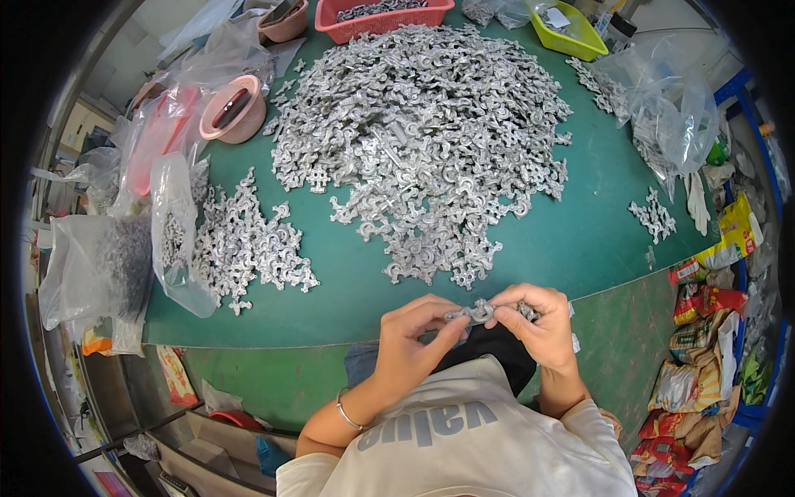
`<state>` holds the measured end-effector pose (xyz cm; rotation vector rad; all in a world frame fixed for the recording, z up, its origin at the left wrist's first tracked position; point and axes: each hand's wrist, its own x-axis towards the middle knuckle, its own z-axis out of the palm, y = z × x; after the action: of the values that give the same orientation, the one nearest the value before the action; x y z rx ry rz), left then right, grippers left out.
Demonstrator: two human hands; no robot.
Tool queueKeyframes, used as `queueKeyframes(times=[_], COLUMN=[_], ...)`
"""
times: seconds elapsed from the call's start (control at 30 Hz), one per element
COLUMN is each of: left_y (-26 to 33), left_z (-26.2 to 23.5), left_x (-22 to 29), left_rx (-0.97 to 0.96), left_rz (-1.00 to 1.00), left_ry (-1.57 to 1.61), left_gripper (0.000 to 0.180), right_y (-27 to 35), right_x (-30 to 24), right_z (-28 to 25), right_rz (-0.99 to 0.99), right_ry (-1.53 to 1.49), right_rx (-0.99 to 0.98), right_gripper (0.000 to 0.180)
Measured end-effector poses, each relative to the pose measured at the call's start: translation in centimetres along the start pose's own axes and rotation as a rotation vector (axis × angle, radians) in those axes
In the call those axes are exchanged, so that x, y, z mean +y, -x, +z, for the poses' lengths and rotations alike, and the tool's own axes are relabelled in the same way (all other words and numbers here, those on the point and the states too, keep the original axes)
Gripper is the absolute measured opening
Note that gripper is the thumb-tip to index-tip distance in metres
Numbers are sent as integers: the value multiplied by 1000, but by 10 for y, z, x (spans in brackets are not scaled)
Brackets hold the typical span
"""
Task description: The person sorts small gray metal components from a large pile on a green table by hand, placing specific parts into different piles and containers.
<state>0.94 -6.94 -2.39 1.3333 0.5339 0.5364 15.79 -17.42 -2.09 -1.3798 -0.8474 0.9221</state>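
Observation:
Just past the near edge of the green table (pixel 580 236), my left hand (pixel 410 340) and my right hand (pixel 542 327) meet around a small silver metal casting (pixel 480 311) with curved arms. My left thumb and fingers pinch one end of it, and my right fingertips pinch the other. Another grey metal piece (pixel 527 311) shows in the curl of my right hand; its shape is partly hidden. Beyond both hands, a large heap of similar castings (pixel 431 124) spreads over the table, its near tip close to my fingers.
A smaller heap of castings (pixel 248 240) lies left beside clear plastic bags (pixel 99 265). A pink bowl (pixel 248 128) holds a dark red object. At the back stand a red basket (pixel 339 29) and a yellow-green basket (pixel 580 43). Several castings (pixel 654 217) and a white glove (pixel 696 203) lie right.

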Motion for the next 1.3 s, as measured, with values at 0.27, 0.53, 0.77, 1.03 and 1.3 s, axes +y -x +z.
queueKeyframes(times=[0.27,0.53,0.77,1.03,1.3], left_y=[0,-1,-16,-14,-12], left_z=[-4,-13,-68,-55,-31], left_x=[0,-13,-48,-43,-30], left_rx=[-102,173,768,655,334], left_rz=[-252,-174,211,83,-11], left_ry=[309,480,813,654,375], left_gripper=[22,26,35,34,24], right_y=[1,-10,-31,-37,-16], right_x=[6,7,39,43,14], right_z=[-1,-3,-25,-30,-28], right_rz=[143,58,-61,-109,-52], right_ry=[-294,-50,608,957,473], right_rx=[0,154,324,272,473], right_gripper=[11,11,23,14,15])
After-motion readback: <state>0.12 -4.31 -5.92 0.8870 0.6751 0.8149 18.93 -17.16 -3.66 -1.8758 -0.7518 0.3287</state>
